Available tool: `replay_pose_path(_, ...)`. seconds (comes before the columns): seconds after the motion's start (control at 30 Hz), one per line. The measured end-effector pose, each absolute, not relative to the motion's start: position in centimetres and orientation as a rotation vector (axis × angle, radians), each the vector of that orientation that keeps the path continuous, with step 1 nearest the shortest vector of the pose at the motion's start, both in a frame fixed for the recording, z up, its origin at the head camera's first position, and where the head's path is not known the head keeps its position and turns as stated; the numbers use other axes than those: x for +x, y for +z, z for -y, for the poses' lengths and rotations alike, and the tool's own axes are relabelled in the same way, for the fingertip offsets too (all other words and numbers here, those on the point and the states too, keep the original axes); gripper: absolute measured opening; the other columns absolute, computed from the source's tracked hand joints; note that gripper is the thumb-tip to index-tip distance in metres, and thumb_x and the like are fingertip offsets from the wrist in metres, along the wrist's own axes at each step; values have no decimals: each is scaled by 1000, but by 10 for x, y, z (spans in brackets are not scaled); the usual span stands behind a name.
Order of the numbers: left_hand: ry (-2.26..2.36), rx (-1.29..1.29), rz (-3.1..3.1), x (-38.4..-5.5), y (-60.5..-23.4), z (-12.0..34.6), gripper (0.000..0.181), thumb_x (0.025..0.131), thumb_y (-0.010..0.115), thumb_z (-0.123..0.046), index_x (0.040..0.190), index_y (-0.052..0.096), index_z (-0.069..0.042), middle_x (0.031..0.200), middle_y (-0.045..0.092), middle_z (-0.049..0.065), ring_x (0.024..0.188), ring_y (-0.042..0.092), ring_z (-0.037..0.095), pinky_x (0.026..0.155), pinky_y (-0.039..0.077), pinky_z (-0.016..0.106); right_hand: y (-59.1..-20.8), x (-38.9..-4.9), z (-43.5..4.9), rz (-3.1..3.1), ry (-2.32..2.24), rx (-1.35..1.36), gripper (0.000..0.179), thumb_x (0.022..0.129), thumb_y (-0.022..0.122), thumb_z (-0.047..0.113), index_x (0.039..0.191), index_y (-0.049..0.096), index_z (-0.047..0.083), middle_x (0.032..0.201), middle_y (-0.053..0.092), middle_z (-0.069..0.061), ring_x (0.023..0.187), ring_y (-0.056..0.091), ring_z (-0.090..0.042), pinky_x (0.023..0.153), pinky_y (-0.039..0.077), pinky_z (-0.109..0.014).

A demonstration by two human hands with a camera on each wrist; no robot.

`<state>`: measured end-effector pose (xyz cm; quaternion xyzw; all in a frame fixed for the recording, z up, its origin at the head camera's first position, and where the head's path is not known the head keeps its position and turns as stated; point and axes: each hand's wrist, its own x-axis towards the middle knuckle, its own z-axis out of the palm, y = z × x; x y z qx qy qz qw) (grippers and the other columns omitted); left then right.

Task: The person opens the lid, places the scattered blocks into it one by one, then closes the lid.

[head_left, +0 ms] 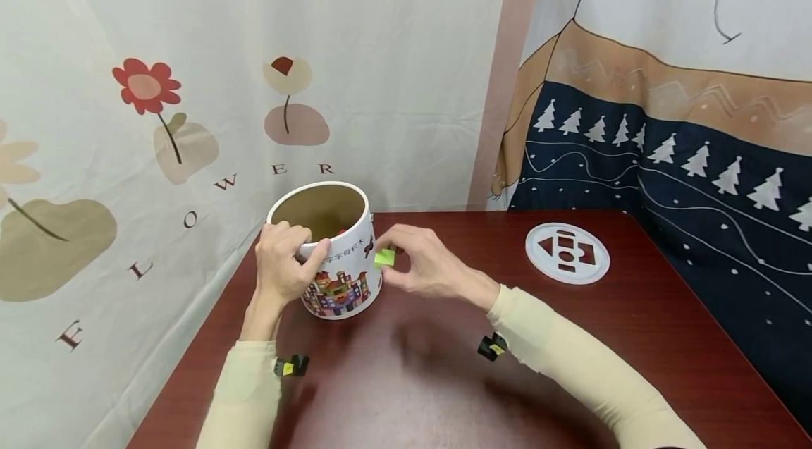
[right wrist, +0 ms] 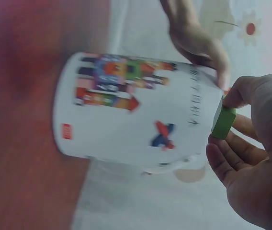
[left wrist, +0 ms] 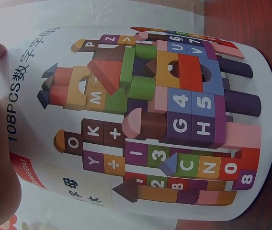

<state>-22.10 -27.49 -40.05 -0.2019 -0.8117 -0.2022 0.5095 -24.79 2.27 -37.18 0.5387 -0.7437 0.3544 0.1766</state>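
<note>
A white bucket (head_left: pixel 342 269) printed with colourful toy blocks stands near the table's back left, leaning slightly. My left hand (head_left: pixel 282 259) grips its rim, thumb on the outer wall; the left wrist view shows the printed side (left wrist: pixel 174 120) close up. Between thumb and fingertips my right hand (head_left: pixel 428 262) pinches a small green block (head_left: pixel 384 257), held just right of the bucket. In the right wrist view the green block (right wrist: pixel 223 122) sits near the bucket's rim. A bit of something red (head_left: pixel 341 231) shows inside the bucket; the rest of its contents is hidden.
A round white lid (head_left: pixel 567 254) with shaped cut-outs lies on the dark red table (head_left: pixel 469 357) at the back right. Behind the table hangs a pale curtain (head_left: pixel 406 47) with printed flowers; a navy cloth (head_left: pixel 583 167) with white trees hangs at the right.
</note>
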Motion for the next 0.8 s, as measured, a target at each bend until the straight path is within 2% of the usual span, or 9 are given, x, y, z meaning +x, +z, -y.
replay_pose_path(0.4,-483,-487,1959,-221,-401,276,45,94,63,-40,63,46,-12,56,43,4,59,39,25,72,34,51,-306,-276,18,2091,905,1539,23,98,76,8,121,76,4,115,80,-9,97,73,-20,88,60,-30)
replay_pose_path(0.53,-475,-486,1959,-221,-401,277,46,95,64,-40,64,46,-11,56,42,4,59,38,26,72,34,51,-290,-284,39,2185,810,1556,27,101,74,10,127,76,3,123,80,-9,105,74,-21,95,60,-33)
replay_pose_path(0.8,-472,-490,1951,-221,-401,276,46,95,64,-39,64,46,-10,56,43,5,59,38,26,72,35,52,-280,-297,76,2334,679,1571,30,105,70,12,133,73,2,126,78,-10,115,72,-27,103,55,-34)
